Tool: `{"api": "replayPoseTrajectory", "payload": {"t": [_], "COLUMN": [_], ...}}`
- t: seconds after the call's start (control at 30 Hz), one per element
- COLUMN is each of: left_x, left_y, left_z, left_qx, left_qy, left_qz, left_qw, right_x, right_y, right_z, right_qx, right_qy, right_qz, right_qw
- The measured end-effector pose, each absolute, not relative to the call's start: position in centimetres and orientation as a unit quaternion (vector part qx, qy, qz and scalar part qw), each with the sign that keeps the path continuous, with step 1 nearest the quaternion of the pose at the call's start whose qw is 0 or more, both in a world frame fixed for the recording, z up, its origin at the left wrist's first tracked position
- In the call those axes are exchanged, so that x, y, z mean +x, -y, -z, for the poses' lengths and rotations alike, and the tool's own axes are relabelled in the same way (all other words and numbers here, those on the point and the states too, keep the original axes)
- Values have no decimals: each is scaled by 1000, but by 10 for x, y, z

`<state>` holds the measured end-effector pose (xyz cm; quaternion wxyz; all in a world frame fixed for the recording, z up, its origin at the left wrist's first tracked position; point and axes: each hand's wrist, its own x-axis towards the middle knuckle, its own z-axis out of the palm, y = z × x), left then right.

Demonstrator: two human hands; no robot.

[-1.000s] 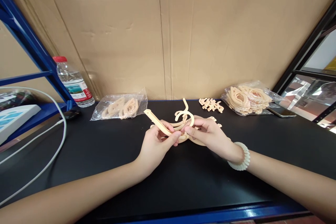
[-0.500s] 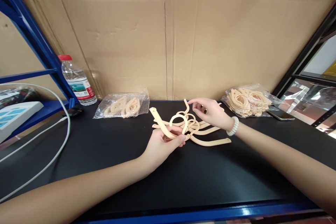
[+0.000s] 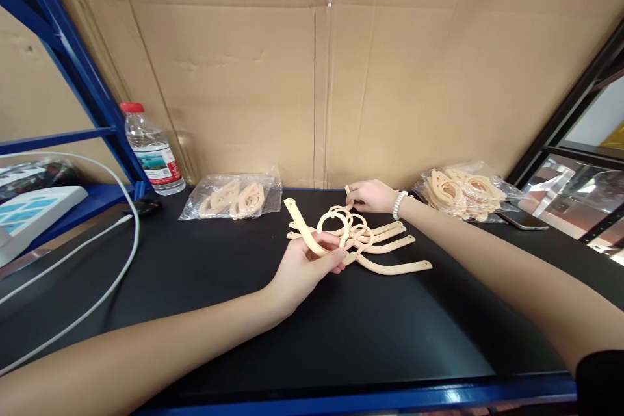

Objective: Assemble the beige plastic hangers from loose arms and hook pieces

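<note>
My left hand [image 3: 312, 263] is closed round a beige plastic folding hanger [image 3: 305, 227], its straight arm tilting up to the left and its round hook [image 3: 345, 221] curling above my fingers. Farther back, my right hand [image 3: 373, 196] pinches a slim upright beige end of another hanger [image 3: 348, 190]; part of that piece is hidden behind the fingers. Between and beneath my hands, several more unfolded hangers [image 3: 397, 267] lie overlapping on the black table, their hooks bunched in the middle and their arms spreading to both sides.
On the left lies a clear bag [image 3: 234, 196] of folded hangers; at the back right, a fuller bag [image 3: 463, 192] sits beside a phone [image 3: 524, 218]. A water bottle [image 3: 153, 153] and a white cable [image 3: 131, 234] stand and run along the left. A cardboard wall [image 3: 244, 78] closes the back.
My right hand has moved down and slightly left onto the upright hanger end, uncovering the arms on the right. The left hand keeps its hold. The view has shifted a little.
</note>
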<state>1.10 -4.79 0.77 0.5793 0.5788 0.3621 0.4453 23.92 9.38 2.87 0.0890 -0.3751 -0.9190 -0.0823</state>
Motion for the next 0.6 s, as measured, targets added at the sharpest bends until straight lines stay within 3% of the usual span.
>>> {"api": "replayPoseTrajectory", "payload": {"t": [0.4,0.5,0.6], "left_x": [12,12,13], "left_y": [48,48,47], "left_z": [-10,-9,-7], "left_qx": [560,572,586], "left_qy": [-370,-365,-350], "left_qz": [-452,-444,-440], "left_qw": [587,585,584], "right_x": [256,245,234], "right_y": [-62,-29,11], "right_z": [-43,-43,-39], "right_qx": [-474,-454,-356], "right_qy": [774,746,680], "right_qz": [-24,-121,-365], "right_qw": [419,471,526]}}
